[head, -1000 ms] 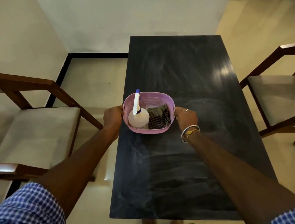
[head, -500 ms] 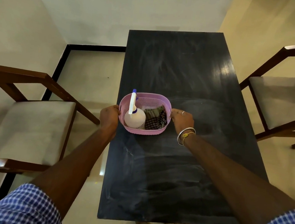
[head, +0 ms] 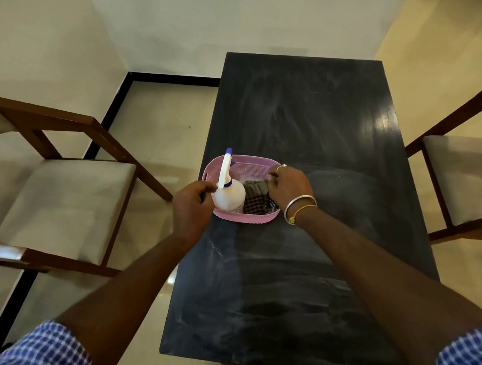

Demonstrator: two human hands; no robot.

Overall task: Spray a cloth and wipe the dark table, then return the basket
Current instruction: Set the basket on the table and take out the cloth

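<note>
The pink basket (head: 244, 217) is sitting near the left edge of the dark table (head: 298, 279), holding the white spray bottle (head: 230, 195) and the checked cloth (head: 256, 205). The left hand (head: 193, 207) is curling beside the bottle and the right hand (head: 288, 187) is bending over the cloth; whether either is gripping, I cannot tell. I think the bottle should be coming straight up, so the basket is not tipping.

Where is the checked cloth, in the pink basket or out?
In: the checked cloth lies inside the pink basket, right of the white spray bottle.
</note>
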